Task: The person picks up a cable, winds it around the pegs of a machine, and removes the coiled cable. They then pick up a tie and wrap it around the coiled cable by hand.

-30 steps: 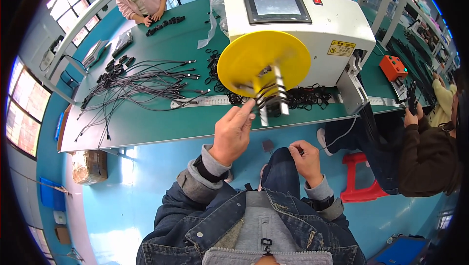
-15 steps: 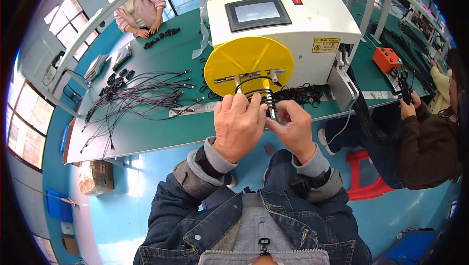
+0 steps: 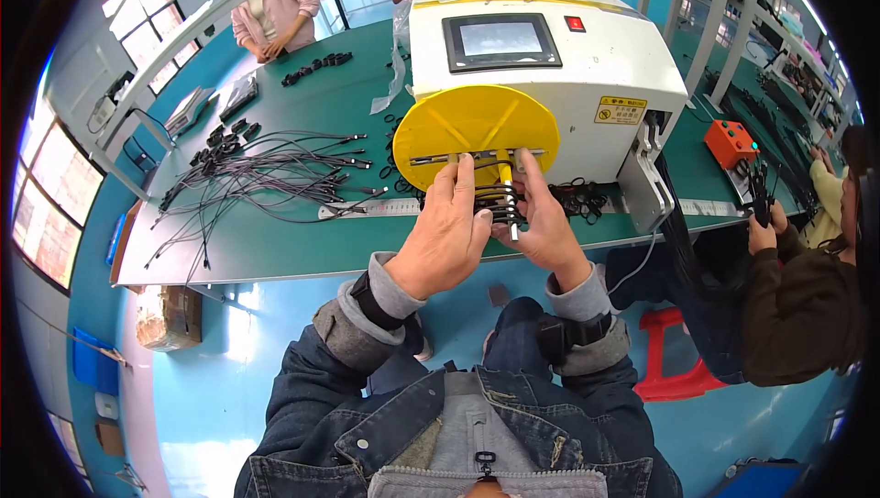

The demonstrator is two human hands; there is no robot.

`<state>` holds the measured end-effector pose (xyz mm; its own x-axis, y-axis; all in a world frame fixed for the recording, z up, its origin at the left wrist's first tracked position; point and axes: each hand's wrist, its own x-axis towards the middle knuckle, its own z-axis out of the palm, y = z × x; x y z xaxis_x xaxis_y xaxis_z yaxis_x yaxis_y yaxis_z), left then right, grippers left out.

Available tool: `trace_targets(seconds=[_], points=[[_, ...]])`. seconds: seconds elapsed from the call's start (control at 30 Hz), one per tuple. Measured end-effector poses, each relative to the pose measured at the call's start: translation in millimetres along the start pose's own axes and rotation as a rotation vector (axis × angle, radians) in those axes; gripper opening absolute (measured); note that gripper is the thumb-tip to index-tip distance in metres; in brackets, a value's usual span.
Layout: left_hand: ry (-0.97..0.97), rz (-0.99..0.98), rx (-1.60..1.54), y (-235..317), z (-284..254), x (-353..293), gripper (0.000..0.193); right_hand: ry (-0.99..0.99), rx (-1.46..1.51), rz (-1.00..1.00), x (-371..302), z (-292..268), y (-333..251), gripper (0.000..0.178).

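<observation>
A black cable [image 3: 500,200] is wound in several loops around a yellow and silver post that sticks out from the yellow disc [image 3: 458,122] of a white machine. My left hand [image 3: 442,232] lies along the left side of the coil, its fingers stretched up toward the disc and its thumb at the loops. On the other side my right hand [image 3: 547,227] cups the coil, its thumb across the lower loops and its fingers reaching up beside the post. The loops partly hide behind both hands, and so do the cable's ends.
The white machine [image 3: 568,67] carries a screen [image 3: 502,41] and a red switch [image 3: 575,24]. Bundled black cables [image 3: 266,172] lie left on the green table [image 3: 247,255]. A steel ruler [image 3: 380,208] runs along its front. At right sit an orange control box [image 3: 731,143] and a co-worker [image 3: 797,287].
My hands have gone from pinching at the cable with bent fingers to flanking the coil with straighter fingers. The view has shifted slightly, and the person in pink has straightened up.
</observation>
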<state>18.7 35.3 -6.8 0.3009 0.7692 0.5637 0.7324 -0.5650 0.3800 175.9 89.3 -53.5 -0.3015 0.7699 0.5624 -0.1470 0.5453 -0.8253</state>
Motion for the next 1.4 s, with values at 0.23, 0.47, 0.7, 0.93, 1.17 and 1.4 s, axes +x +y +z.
trace_targets(seconds=[0.23,0.47,0.7,0.93,1.17,1.4], points=[[-0.089,-0.085,0.056,8,-9,-9,0.038,0.234,-0.174,-0.026,-28,42,-11,0.059],[-0.026,0.002,0.174,11,-15,-16,0.019,0.287,-0.671,-0.097,-28,56,-25,0.037],[-0.006,-0.056,0.299,47,-23,-78,0.023,0.255,-0.612,0.002,-75,81,-61,0.032],[-0.004,-0.184,0.008,51,-10,-127,0.03,0.111,-0.652,-0.03,-110,83,-34,0.031],[-0.161,-0.301,-0.56,-1,4,-120,0.032,0.016,-0.631,-0.125,-114,70,-26,0.031],[-0.459,-0.42,-0.309,19,13,-66,0.023,-0.029,-0.53,-0.091,-95,24,4,0.028]])
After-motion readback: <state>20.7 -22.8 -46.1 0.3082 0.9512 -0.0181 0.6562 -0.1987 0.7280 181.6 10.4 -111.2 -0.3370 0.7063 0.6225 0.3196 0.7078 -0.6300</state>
